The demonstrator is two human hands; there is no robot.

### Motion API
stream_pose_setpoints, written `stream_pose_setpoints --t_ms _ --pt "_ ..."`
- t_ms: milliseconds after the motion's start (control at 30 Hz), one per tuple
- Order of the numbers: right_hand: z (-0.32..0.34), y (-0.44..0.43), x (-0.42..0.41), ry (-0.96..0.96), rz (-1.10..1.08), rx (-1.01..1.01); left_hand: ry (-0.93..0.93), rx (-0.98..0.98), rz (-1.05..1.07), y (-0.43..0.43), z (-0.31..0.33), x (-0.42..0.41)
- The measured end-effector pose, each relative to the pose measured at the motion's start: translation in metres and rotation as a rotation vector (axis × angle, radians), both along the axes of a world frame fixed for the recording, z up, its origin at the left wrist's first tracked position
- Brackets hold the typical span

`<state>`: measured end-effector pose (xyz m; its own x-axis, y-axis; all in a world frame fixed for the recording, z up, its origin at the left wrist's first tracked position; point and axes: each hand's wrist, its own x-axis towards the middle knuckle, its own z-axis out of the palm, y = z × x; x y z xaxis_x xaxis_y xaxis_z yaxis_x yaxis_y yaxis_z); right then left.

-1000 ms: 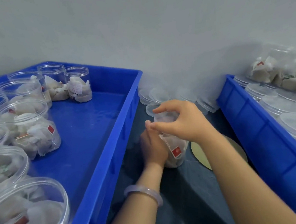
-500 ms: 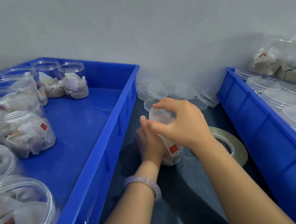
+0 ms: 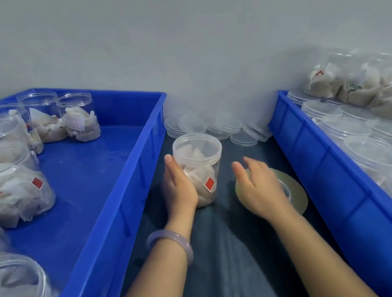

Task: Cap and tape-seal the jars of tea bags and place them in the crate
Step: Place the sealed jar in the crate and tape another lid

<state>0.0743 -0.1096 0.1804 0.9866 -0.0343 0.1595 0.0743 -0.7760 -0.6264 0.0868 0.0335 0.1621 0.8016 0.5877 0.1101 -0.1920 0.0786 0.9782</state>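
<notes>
Where the jar (image 3: 200, 164) sits: upright on the dark tabletop (image 3: 227, 270), snug against the left hand (image 3: 180, 191) and a bit left of the right hand (image 3: 259, 185)
Jar contents: tea bags, with one little red tag showing through the clear side
Cap (image 3: 197, 145): clear, sitting on top of the jar; no clue how tight it is
Left hand grip: wrapped round the jar's left side, thumb pointing up along it, fingers hidden behind
Right hand state: loose and relaxed, holding nothing, apart from the jar, over the tape roll (image 3: 294, 198); touching it or not, can't tell
Tape roll: lying flat, partly hidden under the right hand
Left crate (image 3: 123, 204): blue, just left of the left hand, with uncapped jars (image 3: 79, 119) of tea bags in it
Right crate (image 3: 325, 171): blue, right of the right hand, packed with capped jars (image 3: 369, 154)
Spare lids (image 3: 212, 125): heaped past both hands, against the wall
Bracelet (image 3: 171, 243): pale, on the left wrist
</notes>
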Motion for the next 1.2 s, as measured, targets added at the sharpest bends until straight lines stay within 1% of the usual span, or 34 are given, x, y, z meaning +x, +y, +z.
stream_pose_setpoints --t_ms 33,100,167,233,300,367,400,433,500,567,600,667,733,900,1067,1133,1200 --pt "-0.007 -0.012 -0.005 0.034 -0.071 -0.12 0.017 0.055 -0.004 0.002 -0.001 0.001" --pt "-0.015 -0.022 -0.019 0.012 -0.104 -0.206 0.031 0.153 0.059 0.005 -0.003 0.0" --pt "-0.021 -0.025 -0.029 0.02 -0.044 -0.338 0.032 0.196 0.167 0.006 -0.004 -0.005" --pt "-0.024 -0.029 -0.032 0.046 0.039 -0.45 -0.012 0.191 0.217 0.004 -0.003 -0.017" --pt "-0.023 -0.034 -0.032 0.061 0.086 -0.456 -0.144 0.276 0.118 -0.003 -0.001 -0.034" --pt "-0.023 -0.037 -0.033 0.017 0.104 -0.398 -0.275 0.476 -0.048 -0.011 0.0 -0.053" --pt "-0.024 -0.036 -0.034 -0.022 0.106 -0.372 -0.31 0.571 -0.113 -0.016 -0.002 -0.059" --pt "-0.024 -0.035 -0.036 -0.059 0.104 -0.331 -0.313 0.621 -0.176 -0.021 -0.004 -0.063" --pt "-0.021 -0.032 -0.039 -0.097 0.079 -0.183 -0.21 0.595 -0.346 -0.028 -0.007 -0.067" --pt "-0.02 -0.029 -0.043 -0.13 0.078 -0.058 -0.08 0.505 -0.51 -0.029 -0.007 -0.066" --pt "-0.02 -0.026 -0.045 -0.152 0.097 -0.021 -0.061 0.453 -0.56 -0.027 -0.007 -0.066" --pt "-0.019 -0.02 -0.05 -0.221 0.13 0.057 -0.079 0.344 -0.61 -0.023 -0.005 -0.065" --pt "-0.017 -0.016 -0.054 -0.242 0.131 0.107 -0.087 0.284 -0.589 -0.021 -0.003 -0.065" --pt "-0.02 -0.014 -0.056 -0.213 0.145 0.064 -0.071 0.302 -0.424 -0.021 -0.002 -0.065" --pt "-0.019 -0.013 -0.057 -0.234 0.14 0.009 -0.084 0.287 -0.391 -0.017 -0.002 -0.063" --pt "-0.019 -0.013 -0.058 -0.225 0.138 -0.001 -0.082 0.316 -0.377 -0.018 -0.003 -0.064" --pt "-0.019 -0.013 -0.058 -0.214 0.142 -0.003 -0.086 0.386 -0.369 -0.019 -0.002 -0.065"
